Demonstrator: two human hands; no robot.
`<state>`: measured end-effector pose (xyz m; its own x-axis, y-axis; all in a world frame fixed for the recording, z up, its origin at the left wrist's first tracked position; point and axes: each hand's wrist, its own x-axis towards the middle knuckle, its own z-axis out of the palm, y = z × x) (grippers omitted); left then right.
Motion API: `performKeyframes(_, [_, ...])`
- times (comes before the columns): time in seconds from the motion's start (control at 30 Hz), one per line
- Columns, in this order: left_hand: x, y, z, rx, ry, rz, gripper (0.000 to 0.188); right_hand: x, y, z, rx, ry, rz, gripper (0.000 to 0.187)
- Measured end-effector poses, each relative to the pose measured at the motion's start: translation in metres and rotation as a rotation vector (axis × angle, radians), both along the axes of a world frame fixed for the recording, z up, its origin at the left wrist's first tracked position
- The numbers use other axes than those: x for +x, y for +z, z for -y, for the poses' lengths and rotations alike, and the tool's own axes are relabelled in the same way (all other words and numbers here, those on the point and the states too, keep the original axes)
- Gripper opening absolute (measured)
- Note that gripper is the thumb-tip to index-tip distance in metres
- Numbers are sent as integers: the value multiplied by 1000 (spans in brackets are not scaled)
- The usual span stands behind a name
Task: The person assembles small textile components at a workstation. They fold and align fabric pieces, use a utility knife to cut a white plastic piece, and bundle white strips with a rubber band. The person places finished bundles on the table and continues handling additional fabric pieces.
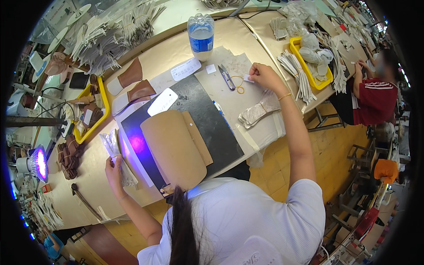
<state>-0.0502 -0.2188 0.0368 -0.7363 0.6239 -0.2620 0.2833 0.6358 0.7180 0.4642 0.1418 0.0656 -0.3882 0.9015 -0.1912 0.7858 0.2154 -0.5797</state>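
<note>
My right hand [267,78] is raised over the far right of the work area, its thumb and fingers pinched on a small white paper tag [248,78]. Close to it lie thread snips [227,78], yellow rubber bands [240,89] and a bundle of pale cut pieces [259,109]. At the left, my left hand [114,171] is closed at the edge of a stack of pale strips [126,170], thumb uppermost. Between my hands, a curved tan sheet [173,148] rests on a black mat [223,152], with a white tag-shaped card [163,101] beyond it.
A plastic bottle [201,37] stands at the back. Yellow trays [106,99] hold brown pieces at left and, at right, pale pieces. A lit purple lamp [39,164] is at far left, above a hammer [86,202]. A co-worker in red [375,99] sits at right.
</note>
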Motion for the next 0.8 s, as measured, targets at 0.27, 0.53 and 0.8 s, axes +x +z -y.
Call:
performKeyframes(0.27, [3, 0, -10, -39, -48, -117, 50, -48, 17, 19, -366, 43, -450, 20])
performKeyframes(0.53, [-4, -4, -9, -104, -54, -138, 59, 26, 52, 61, -190, -39, -787, 16])
performKeyframes(0.8, [-20, -9, -15, -108, -142, -118, 59, 75, 81, 159, 98, -198, -797, 19])
